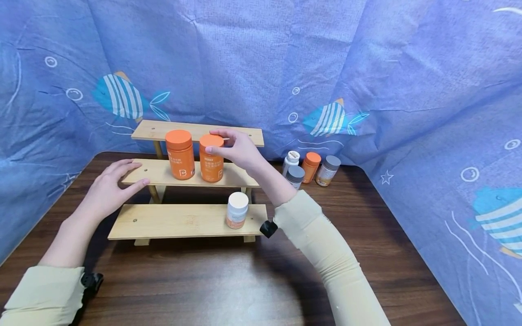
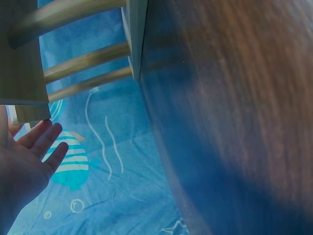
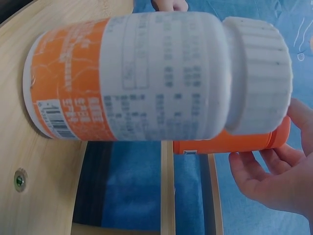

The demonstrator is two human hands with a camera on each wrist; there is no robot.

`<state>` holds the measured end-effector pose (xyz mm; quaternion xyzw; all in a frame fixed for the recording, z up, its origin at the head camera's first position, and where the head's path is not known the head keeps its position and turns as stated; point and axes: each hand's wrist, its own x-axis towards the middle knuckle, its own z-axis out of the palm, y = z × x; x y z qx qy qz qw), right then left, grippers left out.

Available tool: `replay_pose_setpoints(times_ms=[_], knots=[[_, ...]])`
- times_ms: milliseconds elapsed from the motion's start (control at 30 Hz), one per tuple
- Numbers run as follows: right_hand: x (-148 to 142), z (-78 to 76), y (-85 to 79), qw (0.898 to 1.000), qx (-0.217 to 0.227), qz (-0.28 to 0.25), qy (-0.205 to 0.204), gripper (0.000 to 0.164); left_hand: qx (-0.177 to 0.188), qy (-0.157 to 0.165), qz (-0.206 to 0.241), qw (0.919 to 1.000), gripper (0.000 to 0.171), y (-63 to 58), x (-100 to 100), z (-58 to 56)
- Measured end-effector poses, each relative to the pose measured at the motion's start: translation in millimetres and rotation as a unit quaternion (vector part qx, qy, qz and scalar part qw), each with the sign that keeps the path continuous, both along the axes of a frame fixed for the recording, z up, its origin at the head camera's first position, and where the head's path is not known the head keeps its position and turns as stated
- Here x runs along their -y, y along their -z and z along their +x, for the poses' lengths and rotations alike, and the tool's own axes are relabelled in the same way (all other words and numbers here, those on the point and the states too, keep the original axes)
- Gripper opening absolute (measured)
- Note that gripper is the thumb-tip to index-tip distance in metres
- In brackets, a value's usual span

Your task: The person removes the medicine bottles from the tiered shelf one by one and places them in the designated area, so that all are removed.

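On the middle step of a three-tier wooden stand (image 1: 163, 222) two orange bottles stand side by side. My right hand (image 1: 241, 149) grips the right orange bottle (image 1: 211, 165) near its lid, thumb in front and fingers behind. The other orange bottle (image 1: 179, 158) stands just left of it. My left hand (image 1: 108, 188) rests its straight fingers at the left end of the middle step; the left wrist view shows the fingers (image 2: 41, 139) by the board's edge. A white bottle with an orange lower label (image 1: 237, 210) stands on the bottom step, filling much of the right wrist view.
Behind my right forearm, several bottles stand on the brown table (image 1: 195, 285): a small white one (image 1: 291, 160), an orange one (image 1: 311, 167) and grey-lidded ones (image 1: 328, 171). The top step (image 1: 183, 129) rises at the back, close to a blue fish-print cloth (image 1: 244, 59).
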<state>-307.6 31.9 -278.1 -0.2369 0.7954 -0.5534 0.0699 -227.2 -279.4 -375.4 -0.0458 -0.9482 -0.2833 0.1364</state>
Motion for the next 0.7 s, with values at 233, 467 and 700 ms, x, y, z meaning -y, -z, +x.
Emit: replay_pose_setpoints(times_ms=[233, 467, 700], knots=[[-5.9, -0.3, -1.2, 1.0, -0.002, -0.005, -0.004, 0.052, -0.003, 0.001, 0.0, 1.0, 0.07, 0.9, 0.1, -0.9], [-13.1, -0.8, -4.6, 1.0, 0.0, -0.019, -0.017, 0.052, -0.004, 0.001, -0.002, 1.0, 0.07, 2.5, 0.9, -1.9], [-23.4, -0.8, -10.2, 1.0, -0.006, -0.017, 0.0, 0.05, -0.005, -0.001, 0.001, 1.0, 0.071, 2.9, 1.1, -2.0]])
